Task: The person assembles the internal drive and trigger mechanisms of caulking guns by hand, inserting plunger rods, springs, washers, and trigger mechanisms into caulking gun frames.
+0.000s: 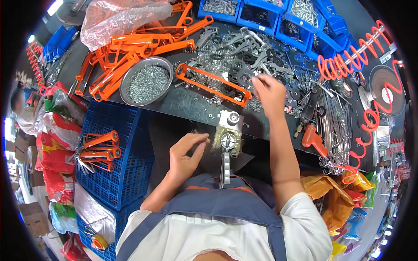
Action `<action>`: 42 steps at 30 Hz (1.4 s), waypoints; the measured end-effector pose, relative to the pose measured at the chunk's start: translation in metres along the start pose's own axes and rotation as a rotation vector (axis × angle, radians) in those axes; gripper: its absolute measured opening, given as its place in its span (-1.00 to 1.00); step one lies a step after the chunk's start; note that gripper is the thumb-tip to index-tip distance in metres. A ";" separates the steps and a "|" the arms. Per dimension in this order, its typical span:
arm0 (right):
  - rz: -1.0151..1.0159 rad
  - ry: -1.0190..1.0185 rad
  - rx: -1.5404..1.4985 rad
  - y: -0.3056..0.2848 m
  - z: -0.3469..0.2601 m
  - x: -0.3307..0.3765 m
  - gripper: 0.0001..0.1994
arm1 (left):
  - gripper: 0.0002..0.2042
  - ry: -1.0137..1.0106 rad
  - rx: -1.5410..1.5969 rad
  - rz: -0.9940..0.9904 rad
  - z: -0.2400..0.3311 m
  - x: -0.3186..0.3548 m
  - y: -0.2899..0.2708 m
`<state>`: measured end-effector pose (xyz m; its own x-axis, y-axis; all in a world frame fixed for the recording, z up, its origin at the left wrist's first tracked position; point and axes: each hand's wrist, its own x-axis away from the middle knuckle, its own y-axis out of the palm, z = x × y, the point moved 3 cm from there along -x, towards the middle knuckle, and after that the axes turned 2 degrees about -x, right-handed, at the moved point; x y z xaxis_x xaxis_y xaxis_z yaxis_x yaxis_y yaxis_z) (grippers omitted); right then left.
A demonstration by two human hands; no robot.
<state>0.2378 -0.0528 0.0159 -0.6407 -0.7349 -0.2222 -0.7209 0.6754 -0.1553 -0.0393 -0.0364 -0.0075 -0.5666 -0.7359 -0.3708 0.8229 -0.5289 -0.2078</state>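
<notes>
My left hand (186, 150) hovers with fingers loosely curled, just left of a small metal fixture (228, 130) at the bench edge, holding nothing I can see. A flat metal lever (225, 167) hangs down from the fixture toward my apron. My right hand (268, 92) reaches out over the heap of black washers and grey metal parts (244, 65), fingertips pinched together; whether a small part is in them I cannot tell. An orange frame piece (211, 85) lies flat on the bench between the bowl and my right hand.
A round steel bowl of screws (146, 81) sits left on the dark bench. Orange frames (130, 48) are piled behind it. Blue bins (261, 15) line the back. An orange power screwdriver (313, 137) and coiled orange hoses (361, 56) lie right. A blue crate (117, 156) stands below left.
</notes>
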 end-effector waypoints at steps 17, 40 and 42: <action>-0.141 0.534 -0.287 0.015 0.042 0.147 -0.82 | -0.55 0.189 -0.219 -0.050 -0.035 0.005 0.049; -0.241 0.440 -0.265 0.017 0.055 0.146 -0.80 | -0.63 0.056 -0.278 -0.231 -0.035 -0.003 0.051; -0.110 0.282 -0.056 0.019 0.035 0.146 -0.84 | -0.62 0.171 -0.402 -0.120 -0.029 0.000 0.050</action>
<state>0.1397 -0.1454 -0.0534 -0.6004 -0.7966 0.0705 -0.7984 0.5922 -0.1090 0.0033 -0.0508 -0.0439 -0.6718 -0.5810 -0.4595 0.7222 -0.3755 -0.5809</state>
